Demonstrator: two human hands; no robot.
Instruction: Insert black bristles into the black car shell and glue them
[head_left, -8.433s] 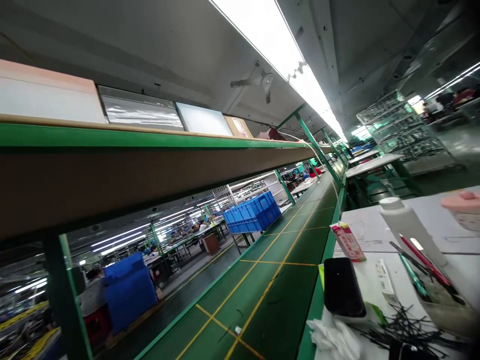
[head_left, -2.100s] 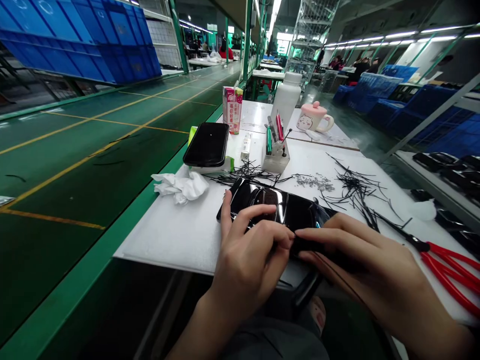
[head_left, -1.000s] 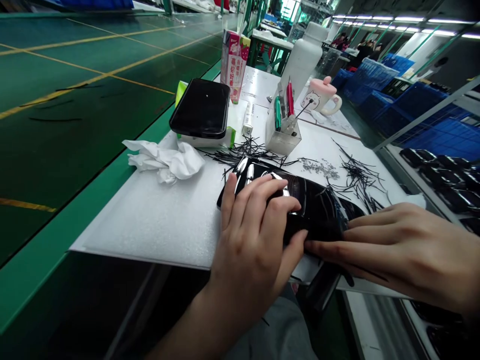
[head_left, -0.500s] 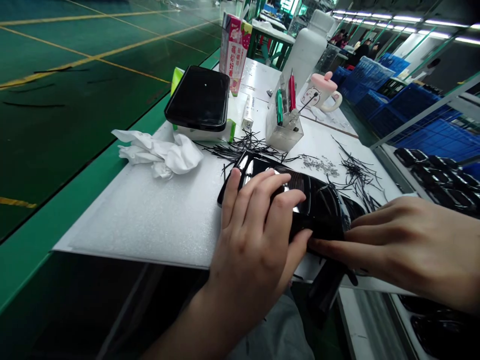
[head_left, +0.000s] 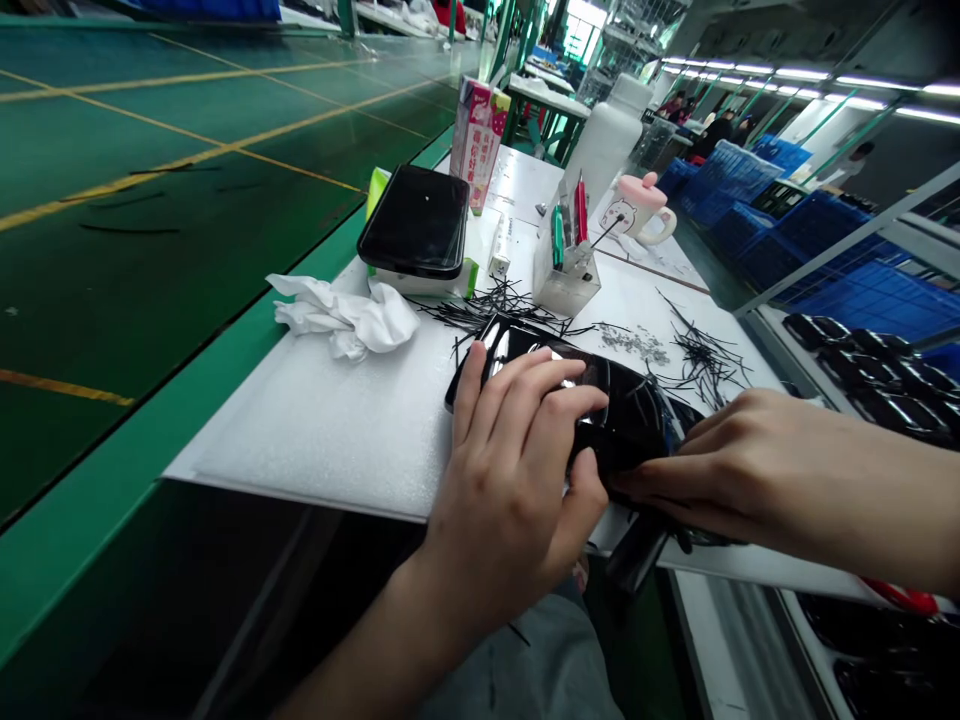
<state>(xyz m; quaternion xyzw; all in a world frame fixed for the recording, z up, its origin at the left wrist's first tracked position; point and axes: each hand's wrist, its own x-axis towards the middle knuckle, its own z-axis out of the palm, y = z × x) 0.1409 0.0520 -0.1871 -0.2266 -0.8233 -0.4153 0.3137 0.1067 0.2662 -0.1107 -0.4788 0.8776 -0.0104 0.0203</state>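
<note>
A glossy black plastic part (head_left: pixel 624 400) lies at the front of the white table, with a dark piece jutting below its right end. My left hand (head_left: pixel 517 450) rests on its left half, fingers spread over the shiny top and thumb bent at the near edge. At the right end, my right hand (head_left: pixel 720 470) has its fingers pressed together on the part's near side; its fingertips are partly hidden. Behind the part lie thin black strips (head_left: pixel 487 308) and small clear bits (head_left: pixel 634 343).
Crumpled white tissue (head_left: pixel 349 318) lies left, near a black tray-like object (head_left: pixel 416 222). Further back stand a pink carton (head_left: pixel 477 145), a pen holder (head_left: pixel 564 284), a white bottle (head_left: pixel 604 140) and a lidded mug (head_left: pixel 634 208). More black parts (head_left: pixel 892 375) fill a rack at right.
The view has shifted, so the table items appear lower. My left thumb has bent inward. My right hand appears slightly further left along the black part.
</note>
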